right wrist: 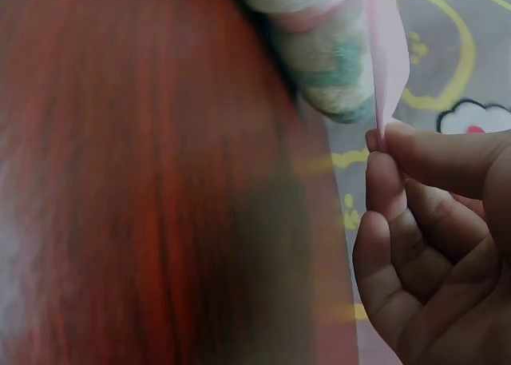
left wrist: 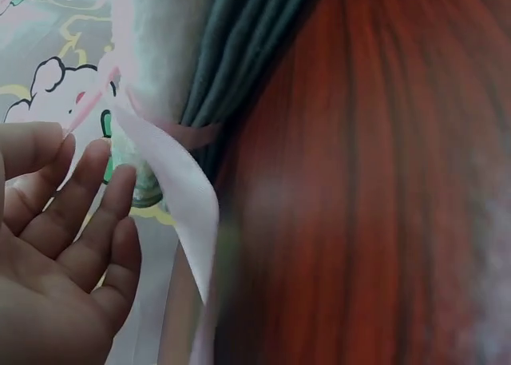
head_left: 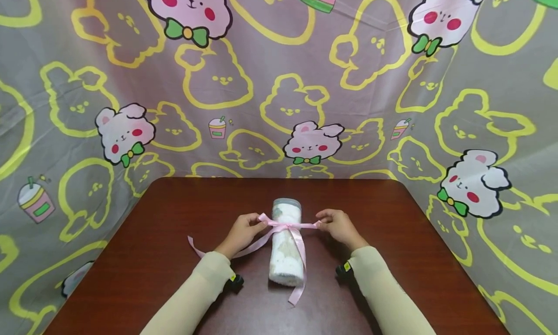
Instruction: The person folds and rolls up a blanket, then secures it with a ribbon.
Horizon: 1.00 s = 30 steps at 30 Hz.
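A rolled towel (head_left: pixel 285 255), white with pale patches and a grey end, lies lengthwise on the table. Around its upper part runs a pink ribbon (head_left: pixel 298 238), crossed or knotted on top, with one tail hanging past the near end and another trailing left. My left hand (head_left: pixel 242 234) pinches a ribbon piece between thumb and index finger on the left side. On the right, my right hand (head_left: pixel 342 227) pinches another piece between thumb and fingertip. Both pieces stretch outward from the middle. In the left wrist view, the ribbon tail (left wrist: pixel 180 193) hangs beside the left hand's fingers.
The brown wooden table (head_left: pixel 174 219) extends around the towel. A curtain (head_left: pixel 370 107) with cartoon rabbits hangs behind it and along both sides. A black wrist camera (head_left: pixel 235 282) sits by the left cuff, another black camera (head_left: pixel 344 271) by the right.
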Tool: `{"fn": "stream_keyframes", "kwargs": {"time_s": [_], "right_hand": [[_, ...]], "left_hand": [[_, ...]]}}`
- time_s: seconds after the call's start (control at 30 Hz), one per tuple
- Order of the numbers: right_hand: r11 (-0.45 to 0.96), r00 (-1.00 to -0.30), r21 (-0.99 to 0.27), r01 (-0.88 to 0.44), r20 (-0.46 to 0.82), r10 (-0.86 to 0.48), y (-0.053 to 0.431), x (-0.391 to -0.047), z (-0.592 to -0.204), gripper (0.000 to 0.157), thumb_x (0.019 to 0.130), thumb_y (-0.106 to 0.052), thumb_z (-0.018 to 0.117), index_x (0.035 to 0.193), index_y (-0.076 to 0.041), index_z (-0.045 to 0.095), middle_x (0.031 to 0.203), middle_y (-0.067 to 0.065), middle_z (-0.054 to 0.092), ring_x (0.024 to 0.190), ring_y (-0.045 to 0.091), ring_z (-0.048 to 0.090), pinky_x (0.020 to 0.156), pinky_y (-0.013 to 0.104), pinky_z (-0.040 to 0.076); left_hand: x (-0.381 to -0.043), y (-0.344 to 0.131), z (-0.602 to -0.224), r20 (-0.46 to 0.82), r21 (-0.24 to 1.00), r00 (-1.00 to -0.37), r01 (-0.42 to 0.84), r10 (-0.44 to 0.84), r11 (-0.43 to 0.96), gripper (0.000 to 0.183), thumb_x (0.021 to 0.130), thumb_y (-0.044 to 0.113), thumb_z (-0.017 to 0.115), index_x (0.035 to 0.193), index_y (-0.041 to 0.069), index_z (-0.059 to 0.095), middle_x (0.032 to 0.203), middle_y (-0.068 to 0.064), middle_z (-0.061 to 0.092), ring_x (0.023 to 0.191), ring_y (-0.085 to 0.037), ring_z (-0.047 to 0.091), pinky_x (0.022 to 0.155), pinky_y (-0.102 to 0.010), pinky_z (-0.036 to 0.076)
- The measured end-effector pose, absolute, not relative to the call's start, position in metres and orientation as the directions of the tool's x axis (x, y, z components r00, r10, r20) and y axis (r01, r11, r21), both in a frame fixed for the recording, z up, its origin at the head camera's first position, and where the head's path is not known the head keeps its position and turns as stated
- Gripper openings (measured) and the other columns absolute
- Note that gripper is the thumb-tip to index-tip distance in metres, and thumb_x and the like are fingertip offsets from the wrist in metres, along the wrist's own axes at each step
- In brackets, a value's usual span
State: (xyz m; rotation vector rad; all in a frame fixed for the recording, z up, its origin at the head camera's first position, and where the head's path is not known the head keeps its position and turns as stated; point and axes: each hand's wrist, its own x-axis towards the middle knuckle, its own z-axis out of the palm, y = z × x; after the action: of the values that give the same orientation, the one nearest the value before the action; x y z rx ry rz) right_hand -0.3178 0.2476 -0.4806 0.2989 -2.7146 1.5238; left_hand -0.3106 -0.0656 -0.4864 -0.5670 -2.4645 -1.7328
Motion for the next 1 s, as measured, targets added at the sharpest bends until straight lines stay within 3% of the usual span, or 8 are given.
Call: {"fn": "stream_keyframes", "kwargs": {"time_s": [0.17, 0.47, 0.57, 0.77, 1.0], "right_hand": [[0.625, -0.967, -0.744, -0.239, 0.122, -0.224, 0.2462, -0.3163, -0.4787, 0.025, 0.083, -0.003, 0.075, 0.107, 0.001, 0.069, 0.08, 0.0, 0.069, 0.072, 0.014, 0.062, 0.063, 0.03, 0.05], [0.728, -0.958, -0.627, -0.276, 0.114, -0.265, 0.2395, -0.3126, -0.4837, 0.023, 0.081, -0.006, 0.077, 0.102, -0.007, 0.067, 0.077, -0.004, 0.068, 0.073, 0.01, 0.063, 0.069, 0.034, 0.049], [0.761, -0.963, -0.594, -0.26, 0.102, -0.25, 0.238, -0.3124, -0.4863, 0.026, 0.08, -0.008, 0.078, 0.102, -0.011, 0.065, 0.075, -0.006, 0.066, 0.072, 0.01, 0.062, 0.07, 0.036, 0.049], [0.792, -0.964, -0.553, -0.26, 0.095, -0.25, 0.239, -0.3117, -0.4864, 0.031, 0.079, -0.008, 0.079, 0.105, -0.012, 0.062, 0.073, -0.006, 0.063, 0.069, 0.012, 0.059, 0.068, 0.038, 0.048], [0.758, -0.964, -0.599, -0.258, 0.109, -0.241, 0.2435, -0.3143, -0.4835, 0.029, 0.082, -0.008, 0.077, 0.108, -0.009, 0.064, 0.075, -0.005, 0.064, 0.071, 0.011, 0.06, 0.069, 0.036, 0.048]], "left_hand": [[-0.3094, -0.0683, -0.4844, 0.271, 0.855, -0.924, 0.359, 0.268, 0.373, 0.006, 0.087, 0.013, 0.072, 0.082, 0.012, 0.072, 0.073, 0.005, 0.062, 0.071, -0.014, 0.051, 0.067, -0.03, 0.043], [-0.3103, -0.0732, -0.4894, 0.179, 0.797, -0.926, 0.335, 0.332, 0.503, 0.014, 0.081, 0.011, 0.071, 0.069, 0.012, 0.065, 0.059, 0.006, 0.051, 0.059, -0.01, 0.045, 0.055, -0.028, 0.039], [-0.3102, -0.0744, -0.4884, 0.127, 0.8, -0.922, 0.313, 0.367, 0.511, 0.014, 0.079, 0.009, 0.069, 0.066, 0.009, 0.064, 0.057, 0.003, 0.055, 0.053, -0.009, 0.046, 0.05, -0.026, 0.04], [-0.3101, -0.0754, -0.4884, 0.009, 0.856, -0.924, 0.204, 0.381, 0.475, 0.004, 0.078, 0.005, 0.067, 0.075, 0.003, 0.069, 0.068, -0.005, 0.067, 0.059, -0.016, 0.063, 0.05, -0.028, 0.048], [-0.315, -0.0745, -0.4886, 0.007, 0.886, -0.926, 0.181, 0.378, 0.426, 0.009, 0.086, 0.011, 0.071, 0.082, 0.003, 0.071, 0.071, -0.008, 0.067, 0.063, -0.019, 0.063, 0.054, -0.034, 0.052]]}}
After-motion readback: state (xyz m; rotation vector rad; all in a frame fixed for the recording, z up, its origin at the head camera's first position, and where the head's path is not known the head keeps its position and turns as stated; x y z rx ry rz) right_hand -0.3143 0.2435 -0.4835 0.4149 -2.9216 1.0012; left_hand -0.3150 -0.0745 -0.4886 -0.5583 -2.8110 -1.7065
